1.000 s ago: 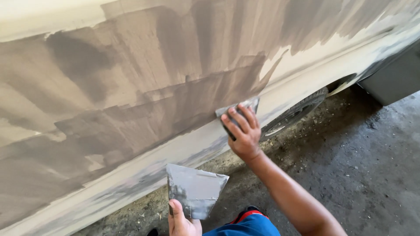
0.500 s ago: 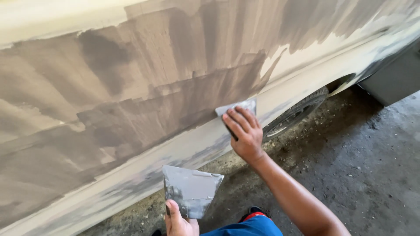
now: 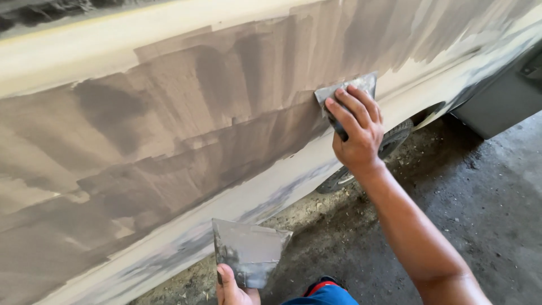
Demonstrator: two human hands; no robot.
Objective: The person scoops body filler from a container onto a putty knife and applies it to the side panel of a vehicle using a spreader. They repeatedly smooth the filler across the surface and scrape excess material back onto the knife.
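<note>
Fingers (image 3: 351, 107) of right hand (image 3: 357, 133) atop spreader (image 3: 345, 88), against car panel (image 3: 197, 124).

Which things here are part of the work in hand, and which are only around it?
Part of the work:
- right hand pressing a spreader on the car panel
- grey filler coat on that panel
- left hand holding a smeared flat board

Only around:
- tyre
- dirty concrete floor
</note>
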